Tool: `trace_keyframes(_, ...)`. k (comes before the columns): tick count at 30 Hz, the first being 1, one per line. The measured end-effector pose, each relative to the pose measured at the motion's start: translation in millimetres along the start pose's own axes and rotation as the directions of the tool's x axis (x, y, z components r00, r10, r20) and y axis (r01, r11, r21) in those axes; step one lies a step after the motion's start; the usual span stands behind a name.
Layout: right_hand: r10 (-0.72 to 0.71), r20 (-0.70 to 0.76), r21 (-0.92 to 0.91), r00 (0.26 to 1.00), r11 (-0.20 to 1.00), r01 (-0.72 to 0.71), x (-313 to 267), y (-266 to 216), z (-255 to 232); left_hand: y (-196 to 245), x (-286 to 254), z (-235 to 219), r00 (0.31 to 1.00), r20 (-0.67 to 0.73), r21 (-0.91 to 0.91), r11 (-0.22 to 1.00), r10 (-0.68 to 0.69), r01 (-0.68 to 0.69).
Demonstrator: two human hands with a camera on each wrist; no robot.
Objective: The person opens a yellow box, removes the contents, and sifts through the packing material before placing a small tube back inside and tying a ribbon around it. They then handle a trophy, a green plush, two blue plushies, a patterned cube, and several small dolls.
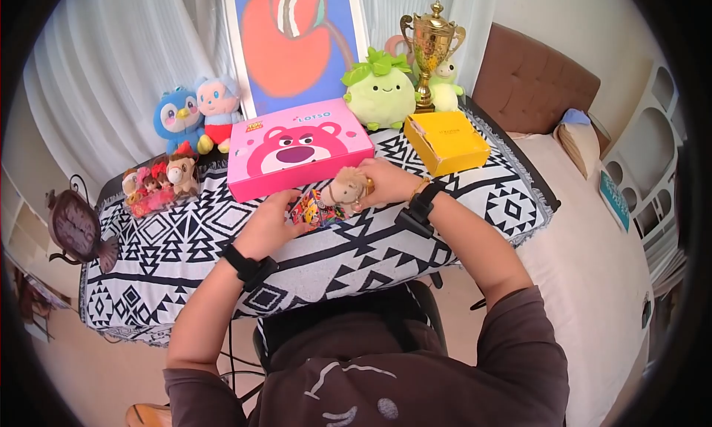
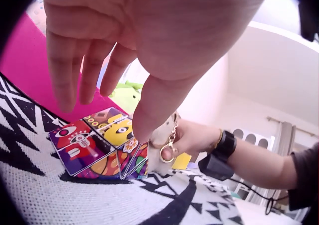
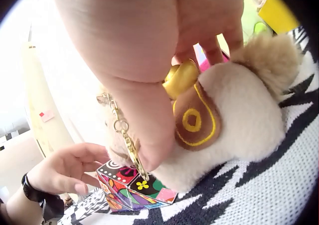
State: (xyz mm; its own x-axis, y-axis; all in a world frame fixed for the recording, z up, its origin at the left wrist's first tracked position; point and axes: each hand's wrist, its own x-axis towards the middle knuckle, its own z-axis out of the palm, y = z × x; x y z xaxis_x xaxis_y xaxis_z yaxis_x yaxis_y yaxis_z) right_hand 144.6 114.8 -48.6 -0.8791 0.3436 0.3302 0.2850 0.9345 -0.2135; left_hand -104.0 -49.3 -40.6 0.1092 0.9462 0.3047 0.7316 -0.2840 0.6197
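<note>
The small colourful box lies at the frame's centre on the patterned cloth, under both hands. The left hand is held over it with fingers relaxed and spread; whether the thumb touches it cannot be told. To its right, a plush keychain is gripped by the right hand against the box. Behind, a pink box and a yellow box are closed.

plush keychain half hidden by right hand; colourful box partly covered by left hand.
</note>
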Motion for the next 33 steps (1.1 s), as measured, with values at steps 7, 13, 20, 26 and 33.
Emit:
trace_keyframes(7,0.179,0.126,0.097,0.976,0.977,-0.191,3.2,0.5,4.6,14.5,6.8,11.2,0.991,0.029,0.082,0.989,-0.128,0.125)
trace_keyframes(13,0.362,0.088,0.721,0.928,0.62,-0.31,7.1,-29.5,10.3,1.0,8.0,16.6,0.997,0.009,0.117,0.99,-0.076,0.074)
trace_keyframes(20,0.351,0.13,0.76,0.928,0.565,-0.32,26.6,-42.7,10.2,-0.1,8.6,14.2,0.998,0.012,0.096,0.993,-0.067,0.066)
trace_keyframes(26,0.062,0.09,0.187,0.994,0.979,-0.078,61.5,-49.2,-8.1,-1.4,6.2,12.1,0.986,0.035,0.09,0.983,-0.161,0.157)
trace_keyframes(33,0.094,0.237,-0.156,0.967,0.986,-0.058,81.2,-90.2,-23.4,-35.7,-3.5,-19.5,0.946,0.267,-0.451,0.844,-0.182,0.29)
